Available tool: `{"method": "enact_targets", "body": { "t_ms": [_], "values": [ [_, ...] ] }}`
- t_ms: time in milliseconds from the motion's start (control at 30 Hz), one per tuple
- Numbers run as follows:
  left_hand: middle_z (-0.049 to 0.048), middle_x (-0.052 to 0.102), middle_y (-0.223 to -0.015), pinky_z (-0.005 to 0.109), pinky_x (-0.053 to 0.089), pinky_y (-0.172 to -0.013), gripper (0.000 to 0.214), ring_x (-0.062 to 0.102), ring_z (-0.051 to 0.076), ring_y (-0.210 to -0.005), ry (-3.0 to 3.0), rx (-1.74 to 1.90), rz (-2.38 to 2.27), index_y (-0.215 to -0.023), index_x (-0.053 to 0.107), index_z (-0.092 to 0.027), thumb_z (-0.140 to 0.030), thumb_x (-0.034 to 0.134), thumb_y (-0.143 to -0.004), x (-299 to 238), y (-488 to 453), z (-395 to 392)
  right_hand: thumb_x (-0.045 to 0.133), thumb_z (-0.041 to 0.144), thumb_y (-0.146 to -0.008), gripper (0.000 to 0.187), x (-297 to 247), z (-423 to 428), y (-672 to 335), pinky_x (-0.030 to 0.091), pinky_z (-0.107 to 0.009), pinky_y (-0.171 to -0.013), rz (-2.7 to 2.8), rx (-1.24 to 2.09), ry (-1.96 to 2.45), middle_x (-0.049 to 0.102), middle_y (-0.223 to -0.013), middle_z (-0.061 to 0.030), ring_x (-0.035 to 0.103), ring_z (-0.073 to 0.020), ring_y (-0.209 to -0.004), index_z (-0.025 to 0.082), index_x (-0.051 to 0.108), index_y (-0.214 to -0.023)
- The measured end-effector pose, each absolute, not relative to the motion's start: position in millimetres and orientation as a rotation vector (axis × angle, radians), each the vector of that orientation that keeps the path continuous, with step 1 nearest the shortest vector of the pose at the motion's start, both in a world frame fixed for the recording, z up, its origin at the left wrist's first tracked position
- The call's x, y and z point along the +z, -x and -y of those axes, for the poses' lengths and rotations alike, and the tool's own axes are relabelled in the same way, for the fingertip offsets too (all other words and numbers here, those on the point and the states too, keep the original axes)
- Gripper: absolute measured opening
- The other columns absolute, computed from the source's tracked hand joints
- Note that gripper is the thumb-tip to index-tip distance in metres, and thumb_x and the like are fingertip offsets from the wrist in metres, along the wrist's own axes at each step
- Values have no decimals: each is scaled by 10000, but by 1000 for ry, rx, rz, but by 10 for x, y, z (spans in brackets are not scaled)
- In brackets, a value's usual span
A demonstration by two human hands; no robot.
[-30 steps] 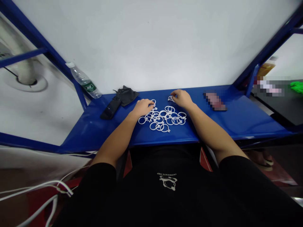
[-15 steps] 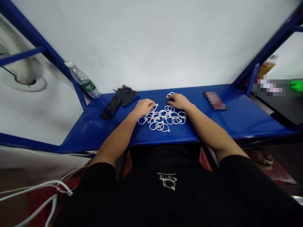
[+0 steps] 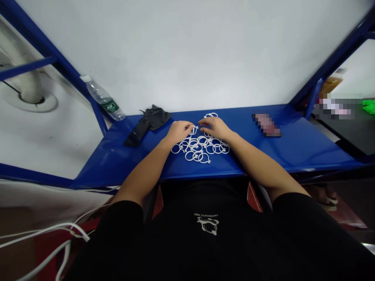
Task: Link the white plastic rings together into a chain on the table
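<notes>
**Plastic rings on a painted metal worktop**

From here, I see smooth, faintly glossy white plastic rings on a blue painted metal worktop, its enamel-like finish shining under the light. A clear, thin plastic water bottle has a bright sheen, a crumpled black cloth looks matt and soft, and a black phone has a glossy face. The wall looks smooth and matt white.

The blue shelf held one left hand, one right hand, roughly twenty white plastic rings, one plastic water bottle, one black phone, one crumpled black cloth and one pixelated object.
</notes>
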State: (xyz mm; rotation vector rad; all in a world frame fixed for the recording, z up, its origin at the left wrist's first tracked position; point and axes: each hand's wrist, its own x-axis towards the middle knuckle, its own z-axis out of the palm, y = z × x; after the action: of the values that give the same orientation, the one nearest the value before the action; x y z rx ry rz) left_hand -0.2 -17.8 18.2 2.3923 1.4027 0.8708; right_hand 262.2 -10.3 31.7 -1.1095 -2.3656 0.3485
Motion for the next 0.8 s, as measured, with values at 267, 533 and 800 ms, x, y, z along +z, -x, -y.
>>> {"method": "enact_targets", "body": {
  "t_ms": [267,533,800],
  "values": [
    [53,836,-869,327,533,-806,186,729,204,-819,-2392,813,-1379,-991,900,-201,-252,732,-1051,279,-60,290,681,213,-1018,232,264,148,-2525,552,-400,-921,2351,365,957,853,-1047,-98,741,-256,-966,211,890,-1117],
    [74,848,-1001,369,583,-909,240,744,220,-905,-2443,866,-1309,-1183,894,-212,-310,686,-1113,205,-35,235,696,265,-1028,212,248,122,-2548,535,-390,-909,2317,400,977,835,-1027,-87,718,-241,-945,211,877,-1125],
    [106,857,-1276,479,577,-1099,392,786,278,-1114,-2610,910,-1194,-1343,845,-234,-416,889,-998,157,-32,204,731,312,-1028,156,256,158,-2533,546,-378,-885,2218,491,944,847,-1001,-75,734,-226,-913,216,852,-1048]
  ]
}}
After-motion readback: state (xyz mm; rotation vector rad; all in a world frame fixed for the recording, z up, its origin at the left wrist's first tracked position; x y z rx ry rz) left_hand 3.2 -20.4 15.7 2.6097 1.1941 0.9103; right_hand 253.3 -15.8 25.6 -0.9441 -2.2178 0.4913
